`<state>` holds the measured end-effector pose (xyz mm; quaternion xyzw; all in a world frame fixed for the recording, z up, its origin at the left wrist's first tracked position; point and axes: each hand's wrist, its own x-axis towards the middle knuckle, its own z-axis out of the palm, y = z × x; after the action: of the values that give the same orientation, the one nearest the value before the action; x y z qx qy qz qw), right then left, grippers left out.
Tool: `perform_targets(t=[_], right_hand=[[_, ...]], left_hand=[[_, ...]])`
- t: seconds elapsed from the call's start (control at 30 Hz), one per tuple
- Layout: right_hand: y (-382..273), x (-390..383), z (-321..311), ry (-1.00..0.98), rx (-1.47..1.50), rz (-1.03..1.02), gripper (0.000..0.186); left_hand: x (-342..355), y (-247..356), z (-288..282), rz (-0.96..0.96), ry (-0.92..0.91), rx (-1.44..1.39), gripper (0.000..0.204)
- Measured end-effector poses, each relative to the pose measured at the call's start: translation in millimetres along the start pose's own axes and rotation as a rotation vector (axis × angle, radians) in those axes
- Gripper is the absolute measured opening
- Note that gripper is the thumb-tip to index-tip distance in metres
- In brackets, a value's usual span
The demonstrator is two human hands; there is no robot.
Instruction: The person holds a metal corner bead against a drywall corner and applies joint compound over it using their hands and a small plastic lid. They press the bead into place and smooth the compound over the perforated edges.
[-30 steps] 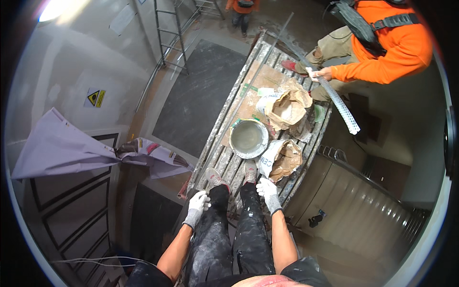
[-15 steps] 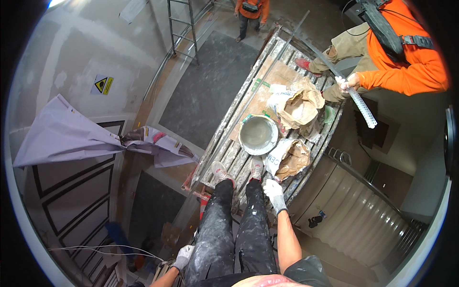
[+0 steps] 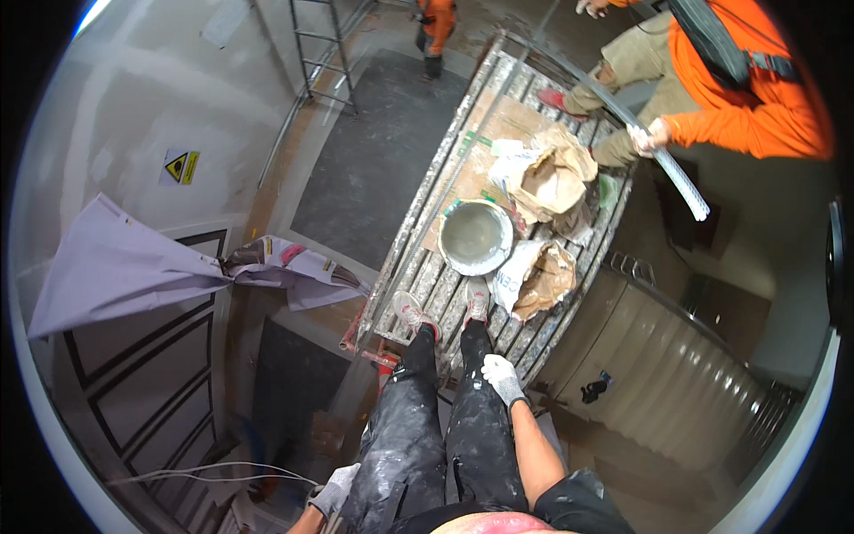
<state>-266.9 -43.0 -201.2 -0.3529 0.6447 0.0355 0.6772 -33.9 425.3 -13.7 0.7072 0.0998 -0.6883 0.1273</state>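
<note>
My right hand (image 3: 503, 379), in a pale knit glove, is curled beside my right knee, just below an open paper cement bag (image 3: 544, 278); what it holds, if anything, I cannot make out. My left hand (image 3: 338, 488), also gloved, is low by my left thigh, its fingers partly hidden. My shoes stand on a spattered slatted platform (image 3: 409, 258). On it are a bucket of grey liquid (image 3: 471, 233), a second open bag (image 3: 553, 178) and stained board (image 3: 498, 116).
A co-worker in orange (image 3: 747, 125) holds a long perforated metal strip (image 3: 676, 173) at upper right. Another person (image 3: 434, 36) stands beyond the platform, near a ladder (image 3: 320, 58). Draped sheeting (image 3: 124, 267) hangs at left; a railing (image 3: 676, 311) runs below the platform at right.
My left hand has dropped beside my thigh. My right hand has moved slightly down, away from the bag. The far person has moved; the near co-worker's other hand now shows at the top.
</note>
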Motion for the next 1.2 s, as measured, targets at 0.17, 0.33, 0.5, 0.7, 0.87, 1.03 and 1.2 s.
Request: perform_targets(t=[0.17,0.33,0.5,0.7,0.87,1.03,1.2], right_hand=[[22,-18,-9,0.092,-0.3,-0.072,0.03],[10,-37,4,0.137,-0.515,-0.196,0.036],[6,-46,12,0.146,-0.449,-0.102,0.034],[-4,-57,17,0.139,-0.383,-0.049,0.035],[31,-52,22,0.255,-0.534,-0.201,0.034],[16,-63,37,0.294,-0.838,-0.34,0.039],[27,-62,39,0.248,-0.9,-0.304,0.045]], left_hand=[[29,36,-3,0.654,0.098,0.562,0.034],[31,116,3,0.229,0.294,0.456,0.037],[20,203,28,0.357,0.513,0.281,0.03],[28,248,41,0.526,0.349,0.335,0.038],[30,278,76,0.787,0.175,0.634,0.036],[29,262,122,1.002,-0.016,1.012,0.042],[36,239,131,0.917,-0.187,1.327,0.035]])
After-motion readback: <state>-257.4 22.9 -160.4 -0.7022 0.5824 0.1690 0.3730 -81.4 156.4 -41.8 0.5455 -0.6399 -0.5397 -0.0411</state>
